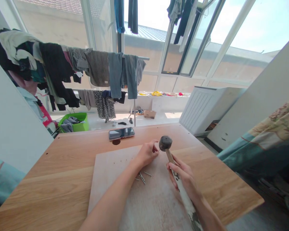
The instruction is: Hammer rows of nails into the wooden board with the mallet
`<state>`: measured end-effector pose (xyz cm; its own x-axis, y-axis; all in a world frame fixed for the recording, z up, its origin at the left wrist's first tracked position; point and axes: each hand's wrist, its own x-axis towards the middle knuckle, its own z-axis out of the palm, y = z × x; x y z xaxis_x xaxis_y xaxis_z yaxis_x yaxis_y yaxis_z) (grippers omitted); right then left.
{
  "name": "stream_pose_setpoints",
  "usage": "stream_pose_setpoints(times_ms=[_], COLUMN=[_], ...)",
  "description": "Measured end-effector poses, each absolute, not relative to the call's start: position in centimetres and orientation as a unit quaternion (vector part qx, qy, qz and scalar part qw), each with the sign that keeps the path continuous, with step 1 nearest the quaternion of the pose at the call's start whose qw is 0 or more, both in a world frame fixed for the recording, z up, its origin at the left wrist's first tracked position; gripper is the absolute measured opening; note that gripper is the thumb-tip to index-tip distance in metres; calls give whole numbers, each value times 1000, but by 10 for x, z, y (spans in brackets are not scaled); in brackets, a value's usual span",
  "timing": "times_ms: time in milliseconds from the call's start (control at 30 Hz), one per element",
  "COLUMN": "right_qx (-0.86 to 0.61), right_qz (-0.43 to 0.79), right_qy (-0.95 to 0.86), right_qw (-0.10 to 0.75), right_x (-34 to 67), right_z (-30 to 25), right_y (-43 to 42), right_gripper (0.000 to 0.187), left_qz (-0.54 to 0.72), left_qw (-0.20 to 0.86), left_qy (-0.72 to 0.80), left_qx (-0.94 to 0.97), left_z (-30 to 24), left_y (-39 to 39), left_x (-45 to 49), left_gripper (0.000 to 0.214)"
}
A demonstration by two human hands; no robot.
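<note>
While the light-wood worktop [62, 179] carries a pale rectangular plywood board [110, 183] as a firm flat base, the right hand [184, 179] is clamped round the dark round-headed wooden-handled hammer [165, 143], head poised above it. The left hand [146, 154] pinches its fingertips together beside that head, on what I cannot tell; thin loose steel nails [142, 177] lie between the hands, within reach.

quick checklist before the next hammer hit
1. Right hand grips hammer: ok.
2. What left hand pinches: cannot tell, hidden by fingers.
3. Fingertips clear of hammer: not ok, its head sits right beside them.
4. Board flat on table: ok.
5. Loose nails away from fingertips: ok, they lie by the wrist.
6. Phone off the board: ok.
</note>
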<state>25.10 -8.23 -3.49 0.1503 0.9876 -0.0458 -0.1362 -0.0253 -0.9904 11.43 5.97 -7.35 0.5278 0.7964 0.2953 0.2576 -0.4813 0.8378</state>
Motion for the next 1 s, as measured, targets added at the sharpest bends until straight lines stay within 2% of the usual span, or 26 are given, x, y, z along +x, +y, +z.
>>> stream_pose_setpoints(times_ms=[233,467,933,1000], right_qx=[-513,-510,-526,-534], right_qz=[497,509,509,500], right_qy=[-418,-417,-420,-421], right_qw=[561,553,537,536], right_x=[251,247,243,244], right_z=[-32,-31,-29,-31], right_y=[-83,-84,-86,-86], right_gripper=[31,52,54,47], left_qz=[350,353,353,349], left_qw=[384,384,379,377], left_qy=[342,336,337,339], left_qx=[783,784,786,788], left_z=[-75,-71,-72,-71], left_y=[61,58,57,56], left_x=[114,114,113,113], left_gripper=[53,53,47,47])
